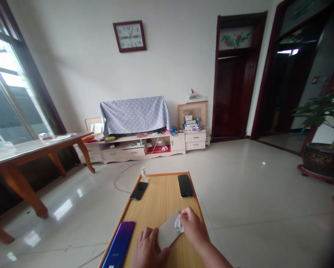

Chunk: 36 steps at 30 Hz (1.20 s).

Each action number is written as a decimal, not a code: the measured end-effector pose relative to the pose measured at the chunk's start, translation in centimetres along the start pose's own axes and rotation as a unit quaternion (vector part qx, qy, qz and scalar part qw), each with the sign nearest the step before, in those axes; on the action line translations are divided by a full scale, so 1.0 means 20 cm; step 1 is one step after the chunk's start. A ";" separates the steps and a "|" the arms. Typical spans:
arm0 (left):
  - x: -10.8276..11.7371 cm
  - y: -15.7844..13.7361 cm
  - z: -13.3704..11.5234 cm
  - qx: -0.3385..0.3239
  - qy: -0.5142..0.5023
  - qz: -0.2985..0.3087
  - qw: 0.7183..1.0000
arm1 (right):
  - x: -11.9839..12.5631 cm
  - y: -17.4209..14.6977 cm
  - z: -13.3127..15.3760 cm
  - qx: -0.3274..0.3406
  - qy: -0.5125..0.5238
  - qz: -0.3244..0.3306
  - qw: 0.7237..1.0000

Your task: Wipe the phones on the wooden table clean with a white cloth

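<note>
On the wooden table [161, 197] a pale grey phone [167, 234] lies at a slant. My left hand [148, 247] grips its left side and lower end between fingers and thumb. A crumpled white tissue [178, 225] is pinched in the fingertips of my right hand [192, 225], against the phone's upper right end. Left of my left hand, a blue-purple phone [119, 243] lies near the table's edge. Farther off are a black phone [139, 191] on the left and another dark phone [185, 185] on the right.
A small pump bottle [144, 175] stands at the table's far left corner. Beyond are a low cabinet [123, 153] and a cloth-covered object [136, 115]. A larger table [83, 136] is at left, a potted plant [323, 160] at right. A cable [115, 182] lies on the floor.
</note>
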<state>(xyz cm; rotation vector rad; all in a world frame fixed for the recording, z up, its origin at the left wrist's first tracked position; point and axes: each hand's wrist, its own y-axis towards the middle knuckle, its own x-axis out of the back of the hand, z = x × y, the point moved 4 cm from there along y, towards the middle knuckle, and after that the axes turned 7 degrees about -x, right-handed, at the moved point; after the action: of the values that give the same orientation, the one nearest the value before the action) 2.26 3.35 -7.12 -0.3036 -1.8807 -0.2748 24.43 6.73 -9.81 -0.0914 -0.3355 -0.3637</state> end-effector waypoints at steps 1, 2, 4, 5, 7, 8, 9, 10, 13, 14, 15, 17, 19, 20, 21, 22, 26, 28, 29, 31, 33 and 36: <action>0.00 -0.01 0.01 -0.007 0.003 0.005 1.000 | 0.00 -0.01 0.00 0.013 -0.023 -0.001 1.000; 0.00 -0.01 0.01 -0.010 0.006 0.011 1.000 | -0.01 -0.03 0.01 0.028 -0.046 0.000 0.999; -0.01 -0.02 0.02 -0.010 0.011 0.020 1.000 | -0.01 -0.06 0.03 0.060 -0.087 0.002 0.994; -0.01 -0.02 0.02 -0.007 0.014 0.023 1.000 | -0.02 -0.08 0.05 0.076 -0.103 0.004 0.992; 0.00 -0.02 0.02 -0.001 0.017 0.028 0.999 | -0.03 -0.11 0.08 0.102 -0.127 0.007 0.987; 0.00 -0.02 0.02 0.000 0.018 0.031 0.999 | -0.04 -0.12 0.09 0.110 -0.134 0.008 0.985; 0.00 -0.02 0.02 0.000 0.019 0.033 0.999 | -0.04 -0.13 0.10 0.117 -0.142 0.007 0.983; 0.00 -0.02 0.02 0.000 0.019 0.035 0.999 | -0.05 -0.14 0.11 0.125 -0.153 0.006 0.980; 0.00 -0.02 0.03 0.002 0.017 0.035 0.999 | -0.07 -0.16 0.13 0.158 -0.211 -0.008 0.965; 0.00 -0.02 0.04 0.003 0.016 0.032 0.999 | -0.08 -0.17 0.13 0.168 -0.234 -0.011 0.958; -0.01 -0.01 0.04 0.003 0.014 0.029 0.999 | -0.10 -0.18 0.13 0.174 -0.256 -0.008 0.951; -0.01 -0.01 0.05 0.002 0.009 0.022 1.000 | -0.12 -0.22 0.11 0.181 -0.284 0.019 0.941; -0.01 -0.01 0.06 -0.001 0.006 0.015 1.000 | -0.15 -0.26 0.10 0.189 -0.300 0.065 0.933; -0.01 -0.01 0.06 -0.002 0.005 0.012 1.000 | -0.17 -0.28 0.09 0.192 -0.304 0.086 0.929; -0.01 -0.01 0.06 -0.003 0.004 0.011 1.000 | -0.17 -0.29 0.09 0.195 -0.307 0.103 0.926; -0.02 -0.01 0.06 -0.003 0.005 0.009 1.000 | -0.18 -0.30 0.08 0.196 -0.309 0.112 0.924; -0.01 -0.01 0.06 -0.005 0.007 0.006 1.000 | -0.16 -0.28 0.08 0.189 -0.323 0.106 0.921; -0.01 -0.01 0.05 -0.006 0.009 0.005 1.000 | -0.14 -0.27 0.09 0.187 -0.330 0.112 0.918; -0.01 -0.01 0.05 -0.006 0.010 0.005 1.000 | -0.14 -0.27 0.10 0.189 -0.332 0.122 0.916; -0.02 -0.01 0.04 -0.004 0.015 0.007 1.000 | -0.14 -0.28 0.12 0.193 -0.334 0.140 0.912; -0.02 -0.01 0.04 0.003 0.023 0.009 1.000 | -0.15 -0.31 0.14 0.206 -0.334 0.162 0.906; -0.02 0.00 0.03 0.013 0.033 0.019 0.999 | -0.18 -0.36 0.17 0.245 -0.324 0.209 0.890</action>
<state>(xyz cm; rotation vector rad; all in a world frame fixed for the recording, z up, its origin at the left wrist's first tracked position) 1.89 3.41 -7.66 -0.3097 -1.8105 -0.2311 17.52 1.66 -7.69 0.2177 -1.0433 0.2041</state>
